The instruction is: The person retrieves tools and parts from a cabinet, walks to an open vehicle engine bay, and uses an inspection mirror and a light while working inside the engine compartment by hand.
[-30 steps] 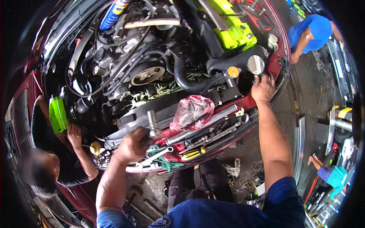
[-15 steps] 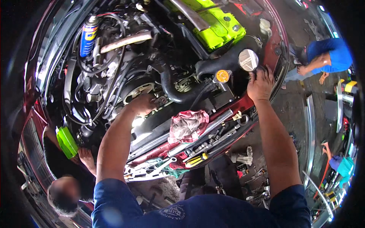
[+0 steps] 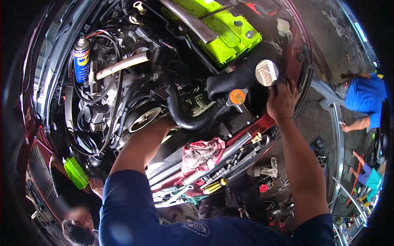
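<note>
My left hand [image 3: 167,122] reaches down into the engine bay, beside a pulley [image 3: 144,119] and under a thick black radiator hose [image 3: 177,108]. Its fingers are hidden there. On the car's red front edge rests my right hand [image 3: 283,98], fingers stretched out and holding nothing that I can see. Just beyond its fingertips is a round, shiny, mirror-like disc [image 3: 266,73]. An orange radiator cap [image 3: 237,97] sits between the hose and the right hand. A crumpled red and white rag [image 3: 203,153] lies on the front panel before me.
A blue spray can [image 3: 81,60] stands on the engine near a pale bar [image 3: 123,65]. A bright green battery [image 3: 230,37] is at the back. Wrenches [image 3: 174,196] and a yellow-handled tool [image 3: 215,186] line the front edge. One person [image 3: 78,225] holds a green box [image 3: 75,172]; others work at right.
My left hand has gone deeper under the hose, out of sight with the ratchet-like metal tool it held. My right hand stays by the disc. The view has shifted slightly.
</note>
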Available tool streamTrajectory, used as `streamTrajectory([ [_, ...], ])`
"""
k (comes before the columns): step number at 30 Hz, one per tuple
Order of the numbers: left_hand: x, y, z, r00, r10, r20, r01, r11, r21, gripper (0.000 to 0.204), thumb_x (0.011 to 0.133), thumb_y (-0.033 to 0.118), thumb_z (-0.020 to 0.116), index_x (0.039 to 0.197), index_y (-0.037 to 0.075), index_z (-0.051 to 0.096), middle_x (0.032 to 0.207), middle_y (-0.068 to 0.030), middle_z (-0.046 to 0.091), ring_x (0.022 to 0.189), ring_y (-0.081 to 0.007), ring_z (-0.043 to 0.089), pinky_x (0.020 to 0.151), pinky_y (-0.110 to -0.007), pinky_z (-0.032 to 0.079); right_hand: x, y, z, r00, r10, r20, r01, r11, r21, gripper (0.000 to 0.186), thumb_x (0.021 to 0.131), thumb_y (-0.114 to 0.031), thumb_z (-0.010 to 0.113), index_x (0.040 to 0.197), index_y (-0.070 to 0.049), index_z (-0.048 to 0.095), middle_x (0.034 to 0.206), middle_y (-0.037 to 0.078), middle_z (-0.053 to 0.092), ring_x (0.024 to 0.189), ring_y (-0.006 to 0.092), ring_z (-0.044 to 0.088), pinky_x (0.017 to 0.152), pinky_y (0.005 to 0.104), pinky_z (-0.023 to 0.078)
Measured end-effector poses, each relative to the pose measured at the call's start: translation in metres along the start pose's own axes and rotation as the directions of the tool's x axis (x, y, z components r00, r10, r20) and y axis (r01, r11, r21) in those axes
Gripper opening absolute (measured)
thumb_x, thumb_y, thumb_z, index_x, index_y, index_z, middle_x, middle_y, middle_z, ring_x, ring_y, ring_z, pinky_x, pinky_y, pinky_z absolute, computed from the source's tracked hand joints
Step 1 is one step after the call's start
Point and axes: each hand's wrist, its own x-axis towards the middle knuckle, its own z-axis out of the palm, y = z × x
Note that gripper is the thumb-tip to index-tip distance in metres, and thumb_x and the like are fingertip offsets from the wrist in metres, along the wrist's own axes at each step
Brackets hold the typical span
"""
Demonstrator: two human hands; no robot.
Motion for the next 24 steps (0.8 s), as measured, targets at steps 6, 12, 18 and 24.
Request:
streamTrajectory([
  [6,0.018,0.003,0.004,0.998,-0.039,0.042,0.036,0.998,0.059,0.043,0.082,0.025,0.063,0.117,0.000,0.057,0.107,-0.0156,0.065,0.093,-0.0270,0.063,0.080,-0.041,0.051,0.000,-0.001,0.000,0.998,-0.050,-0.040,0.051,0.998,0.024,0.029,0.083,-0.014,0.059,0.110,-0.004,0.056,0.122,0.013,0.056,0.127,0.0362,0.041,0.105,0.0483,0.029],
  [12,0.023,0.006,0.007,0.996,-0.064,0.065,0.057,0.993,0.101,0.042,0.083,0.025,0.062,0.116,0.000,0.058,0.107,-0.0157,0.065,0.093,-0.0270,0.063,0.080,-0.041,0.051,-0.001,-0.001,0.002,0.998,-0.052,-0.020,0.052,0.999,-0.014,0.028,0.083,-0.014,0.059,0.109,-0.003,0.056,0.121,0.013,0.057,0.125,0.0361,0.043,0.104,0.0480,0.031],
  [18,0.015,0.014,0.001,0.986,-0.129,0.101,0.112,0.982,0.154,0.041,0.083,0.024,0.062,0.115,0.000,0.058,0.107,-0.0158,0.065,0.092,-0.0271,0.063,0.079,-0.041,0.051,-0.001,-0.003,0.004,0.998,-0.069,-0.004,0.068,0.994,-0.085,0.030,0.088,-0.020,0.056,0.113,-0.002,0.056,0.123,0.017,0.055,0.125,0.0375,0.041,0.105,0.0494,0.029],
  [24,-0.005,0.012,-0.004,0.973,-0.198,0.121,0.172,0.965,0.196,0.040,0.083,0.024,0.061,0.114,0.000,0.059,0.107,-0.0160,0.065,0.092,-0.0271,0.063,0.078,-0.041,0.051,-0.003,-0.002,0.007,0.998,-0.060,0.015,0.061,0.995,-0.083,0.032,0.090,-0.025,0.054,0.115,-0.004,0.054,0.125,0.016,0.055,0.125,0.0375,0.041,0.105,0.0484,0.029],
])
